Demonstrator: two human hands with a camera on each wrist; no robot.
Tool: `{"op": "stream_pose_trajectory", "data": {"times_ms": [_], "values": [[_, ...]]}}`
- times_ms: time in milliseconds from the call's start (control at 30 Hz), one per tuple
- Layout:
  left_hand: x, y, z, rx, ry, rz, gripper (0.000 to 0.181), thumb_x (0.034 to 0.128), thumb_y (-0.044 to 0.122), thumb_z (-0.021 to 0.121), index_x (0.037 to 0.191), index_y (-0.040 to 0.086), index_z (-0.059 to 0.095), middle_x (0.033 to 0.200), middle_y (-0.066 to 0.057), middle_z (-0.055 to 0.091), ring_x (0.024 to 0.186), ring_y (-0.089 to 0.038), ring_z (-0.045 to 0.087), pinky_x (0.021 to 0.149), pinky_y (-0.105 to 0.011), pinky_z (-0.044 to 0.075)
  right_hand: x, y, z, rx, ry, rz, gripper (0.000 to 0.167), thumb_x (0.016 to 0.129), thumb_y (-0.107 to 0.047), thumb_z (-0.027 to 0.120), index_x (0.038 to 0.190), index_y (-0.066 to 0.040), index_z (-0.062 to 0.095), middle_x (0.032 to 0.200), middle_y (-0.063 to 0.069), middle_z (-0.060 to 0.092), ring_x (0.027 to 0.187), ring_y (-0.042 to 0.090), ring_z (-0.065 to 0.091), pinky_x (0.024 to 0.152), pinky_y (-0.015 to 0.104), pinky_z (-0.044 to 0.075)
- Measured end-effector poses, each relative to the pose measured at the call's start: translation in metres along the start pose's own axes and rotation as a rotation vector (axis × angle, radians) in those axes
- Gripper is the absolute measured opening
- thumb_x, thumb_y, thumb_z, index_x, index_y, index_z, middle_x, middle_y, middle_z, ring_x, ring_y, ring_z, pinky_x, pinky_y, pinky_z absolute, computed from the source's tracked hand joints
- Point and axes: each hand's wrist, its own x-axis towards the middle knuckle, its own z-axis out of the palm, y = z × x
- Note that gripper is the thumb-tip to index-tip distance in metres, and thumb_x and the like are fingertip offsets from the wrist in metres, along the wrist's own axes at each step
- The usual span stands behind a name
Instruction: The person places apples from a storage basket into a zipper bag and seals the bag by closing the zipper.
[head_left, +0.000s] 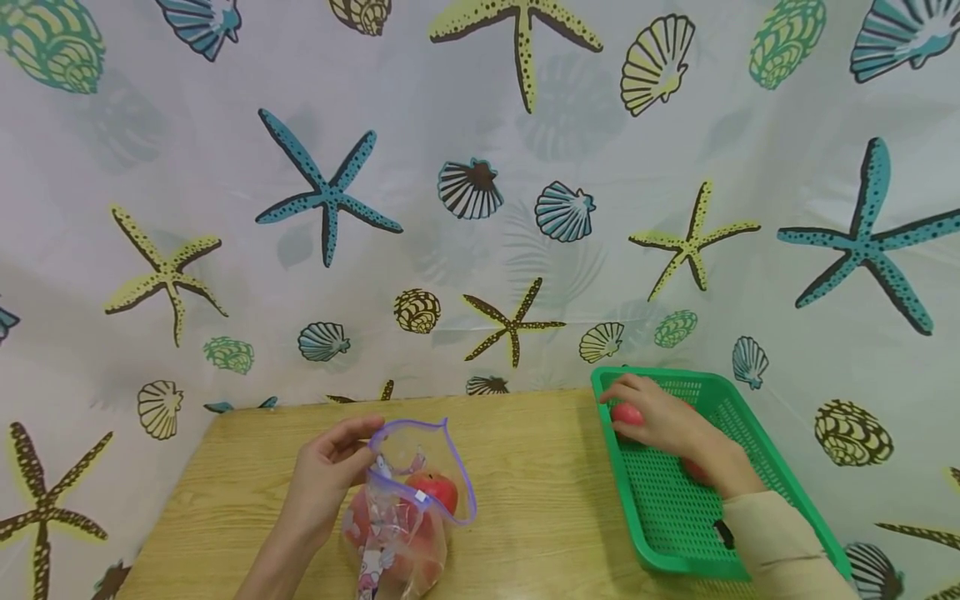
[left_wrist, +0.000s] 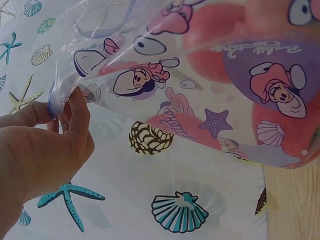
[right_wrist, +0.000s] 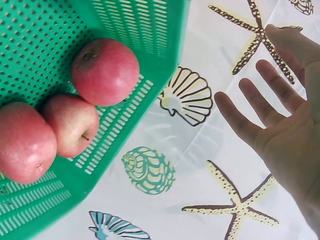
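Note:
My left hand (head_left: 324,468) pinches the purple rim of a clear zip bag (left_wrist: 220,95) printed with cartoon figures, a starfish and shells. The bag's mouth gapes toward the upper right, and several red apples (head_left: 433,492) fill its lower part. Over the far end of a green plastic basket (head_left: 652,533) hovers my right hand (right_wrist: 285,112), its fingers spread and nothing in its palm. Below it, three apples lie in the basket: one near the corner (right_wrist: 105,71), one in the middle (right_wrist: 72,125), one at the side (right_wrist: 25,143). In the head view the hand partly covers them.
A wooden table (head_left: 532,483) carries both bag and basket, with bare wood between them. Behind and on both sides hangs a white sheet (head_left: 480,258) printed with starfish and shells. The basket's far rim stands close to that sheet.

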Motion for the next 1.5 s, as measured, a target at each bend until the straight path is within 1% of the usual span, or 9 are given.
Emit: {"op": "stream_pose_trajectory", "data": {"times_ms": [167,267,433,700,900,1033,1133,1333,1500], "values": [[0.000,-0.001,-0.001,0.002,-0.003,0.003,0.035,0.0931,-0.001,0.061,0.128,-0.003,0.059,0.101,0.007,0.067,0.086,-0.010,0.062,0.072,-0.024,0.058,-0.005,0.015,0.000,-0.003,0.003,0.012,0.034,0.086,-0.004,0.073,0.119,-0.012,0.066,0.121,0.010,0.058,0.116,0.035,0.054,0.095,0.054,0.049],[0.001,0.000,-0.001,0.001,-0.006,0.004,0.036,0.0929,-0.001,0.061,0.128,-0.003,0.059,0.101,0.007,0.067,0.086,-0.010,0.062,0.072,-0.024,0.058,-0.008,0.026,0.002,-0.020,0.008,0.026,0.033,0.087,-0.006,0.073,0.119,-0.012,0.066,0.121,0.009,0.059,0.117,0.035,0.054,0.096,0.055,0.048],[0.001,0.001,-0.001,0.000,-0.009,-0.007,0.036,0.0924,-0.001,0.061,0.128,-0.003,0.059,0.101,0.007,0.067,0.086,-0.010,0.062,0.072,-0.024,0.058,-0.015,0.041,0.006,-0.030,0.015,0.064,0.029,0.090,-0.014,0.072,0.119,-0.011,0.066,0.122,0.009,0.059,0.117,0.035,0.054,0.095,0.055,0.049],[0.000,0.000,-0.002,-0.005,-0.008,-0.020,0.037,0.0929,-0.001,0.061,0.129,-0.001,0.059,0.102,0.005,0.067,0.087,-0.010,0.062,0.073,-0.025,0.058,-0.025,0.059,0.011,-0.057,0.068,0.125,0.029,0.089,-0.011,0.071,0.118,-0.010,0.067,0.126,0.014,0.058,0.119,0.040,0.053,0.091,0.059,0.049],[-0.001,-0.001,-0.003,-0.001,0.000,-0.038,0.036,0.0933,-0.001,0.061,0.129,0.001,0.060,0.105,0.004,0.067,0.087,-0.012,0.062,0.073,-0.025,0.058,-0.033,0.073,0.017,-0.070,0.102,0.128,0.027,0.089,-0.013,0.069,0.115,-0.004,0.067,0.120,0.016,0.059,0.113,0.042,0.055,0.090,0.060,0.048],[-0.001,-0.001,-0.003,-0.003,0.000,-0.043,0.035,0.0936,-0.001,0.060,0.129,0.002,0.061,0.106,0.003,0.066,0.088,-0.012,0.062,0.073,-0.026,0.058,-0.039,0.081,0.021,-0.076,0.120,0.126,0.025,0.088,-0.013,0.069,0.111,-0.004,0.068,0.113,0.016,0.061,0.107,0.041,0.057,0.090,0.058,0.048],[-0.001,-0.001,-0.002,-0.004,-0.003,-0.037,0.035,0.0933,-0.001,0.060,0.128,0.001,0.061,0.106,0.003,0.066,0.087,-0.012,0.062,0.073,-0.026,0.058,-0.043,0.085,0.022,-0.074,0.101,0.168,0.026,0.088,-0.016,0.070,0.112,-0.006,0.067,0.113,0.015,0.059,0.105,0.042,0.056,0.088,0.059,0.047],[-0.001,-0.002,-0.002,-0.006,-0.005,-0.032,0.034,0.0929,-0.002,0.061,0.127,0.002,0.062,0.105,0.004,0.067,0.087,-0.012,0.062,0.073,-0.026,0.058,-0.048,0.092,0.024,-0.048,0.033,0.270,0.032,0.089,-0.020,0.071,0.117,-0.006,0.066,0.118,0.019,0.055,0.105,0.046,0.053,0.083,0.062,0.047],[0.000,-0.002,-0.002,-0.003,-0.004,-0.037,0.037,0.0935,-0.002,0.060,0.130,-0.001,0.059,0.105,0.005,0.066,0.088,-0.012,0.063,0.073,-0.025,0.058,-0.052,0.098,0.026,-0.036,0.017,0.297,0.039,0.085,-0.023,0.076,0.120,-0.006,0.066,0.116,0.019,0.055,0.102,0.044,0.053,0.083,0.061,0.046]]}}
